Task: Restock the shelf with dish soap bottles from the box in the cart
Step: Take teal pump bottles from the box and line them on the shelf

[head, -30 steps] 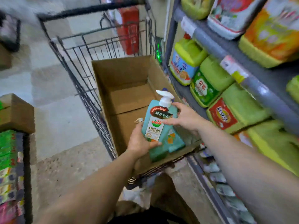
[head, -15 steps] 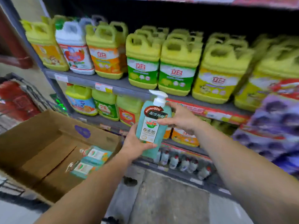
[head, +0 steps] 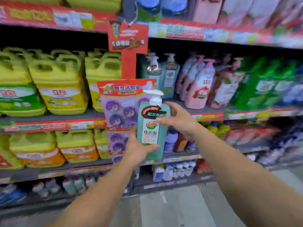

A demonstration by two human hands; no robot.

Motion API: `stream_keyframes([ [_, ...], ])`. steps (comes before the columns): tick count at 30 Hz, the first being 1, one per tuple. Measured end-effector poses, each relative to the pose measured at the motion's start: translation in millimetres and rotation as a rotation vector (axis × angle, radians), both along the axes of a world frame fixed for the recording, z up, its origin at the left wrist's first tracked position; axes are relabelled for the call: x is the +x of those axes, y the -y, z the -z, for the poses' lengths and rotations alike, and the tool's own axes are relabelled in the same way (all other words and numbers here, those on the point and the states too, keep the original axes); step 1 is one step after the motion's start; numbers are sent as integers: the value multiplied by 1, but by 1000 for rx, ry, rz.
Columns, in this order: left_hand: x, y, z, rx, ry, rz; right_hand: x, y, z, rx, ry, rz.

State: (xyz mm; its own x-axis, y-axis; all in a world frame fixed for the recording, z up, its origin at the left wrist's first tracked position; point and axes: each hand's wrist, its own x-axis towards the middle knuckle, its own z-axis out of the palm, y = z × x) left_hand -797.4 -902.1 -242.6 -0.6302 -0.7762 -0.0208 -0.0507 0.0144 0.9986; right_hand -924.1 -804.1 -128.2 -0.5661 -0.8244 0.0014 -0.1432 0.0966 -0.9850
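One teal plastic pump-top dish soap bottle (head: 152, 128), held upright at frame centre before the shelf (head: 208, 110). The left hand (head: 139, 148) grips its base; the right hand (head: 178, 120) pinches its upper side. Two matching teal bottles (head: 170, 76) already stand at twelve o'clock on the shelf; this one is not yet placed. Cart and box are out of view, so remaining stock cannot be counted.

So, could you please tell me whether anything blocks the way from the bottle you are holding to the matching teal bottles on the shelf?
Nothing visible does. The teal pump bottle, held by the left hand and right hand, is in open air below the shelved teal bottles. The hanging purple card display sits just left, behind the bottle.
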Motion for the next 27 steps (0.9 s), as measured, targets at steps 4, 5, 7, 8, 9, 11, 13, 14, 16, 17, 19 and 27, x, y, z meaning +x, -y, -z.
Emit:
stream_keyframes([
  [4, -67, -27, -23, -30, -65, 35, -55, -36, -7, -8, -46, 49],
  [5, -82, -28, -26, -54, -65, 45, -67, -39, -5, -7, -49, 53],
  [7, -109, -24, -34, -92, -80, 52, -87, -38, 0, -1, -37, 72],
  [8, -123, -20, -38, -105, -87, 46, -97, -35, 1, -2, -39, 89],
  [9, -136, -15, -41, -113, -95, 40, -107, -30, 1, -13, -54, 105],
  [11, -162, -2, -48, -127, -122, 35, -130, -17, -3, -50, -91, 126],
  [13, -186, 13, -57, -126, -147, 34, -154, 0, -12, -80, -141, 134],
  [14, -198, 20, -59, -127, -150, 29, -165, 9, -16, -83, -167, 136],
  [16, -216, 33, -62, -141, -142, 28, -186, 25, -17, -74, -213, 149],
  [17, -224, 40, -61, -158, -134, 27, -195, 33, -14, -71, -236, 159],
  [19, -235, 53, -55, -175, -95, 19, -208, 49, -3, -77, -251, 165],
  [27, -257, 73, -27, -263, 57, -126, -250, 82, 27, -58, -283, 33],
])
